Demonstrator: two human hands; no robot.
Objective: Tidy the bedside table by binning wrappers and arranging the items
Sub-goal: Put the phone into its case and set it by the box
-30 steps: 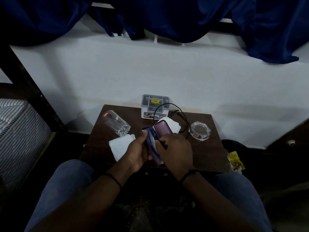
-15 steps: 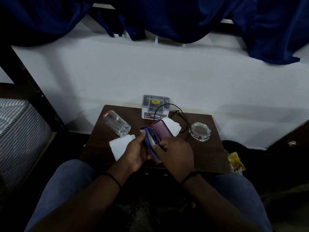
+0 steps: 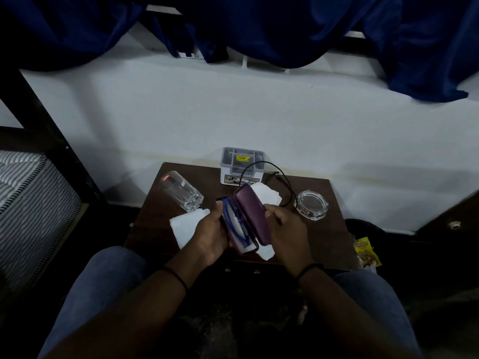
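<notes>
The light is low from where I watch, and a good deal is hard to read: the fingers of my left hand (image 3: pixel 211 235) are tucked under the purple spectacle case (image 3: pixel 250 216), so I see only that the hand cups its lower shell from the left, and the fingertips of my right hand (image 3: pixel 285 229) curl against the lid's right edge, gripping it. The case sits at the centre of the frame, held just above the near edge of the dark bedside table (image 3: pixel 326 237), its long axis running from lower right up towards upper left, lid raised on the right side. Inside the open shell lie blue-framed glasses (image 3: pixel 234 226) on a pale lining, aligned with the case; their lenses I cannot make out. White tissue paper (image 3: pixel 185 225) lies beneath my left hand, and another white sheet (image 3: pixel 268 196) shows behind the lid, both partly covered. A clear tumbler (image 3: pixel 181 191) lies on its side at the table's left, mouth towards upper left. At the back edge stands a grey compartmented organiser (image 3: pixel 242 164); its contents are too dark to tell, though a black cable (image 3: pixel 282 182) loops over it. A glass ashtray (image 3: pixel 312 204) sits at the right. A yellow wrapper (image 3: pixel 366 252) lies off the table at lower right, partly cut off by shadow.
</notes>
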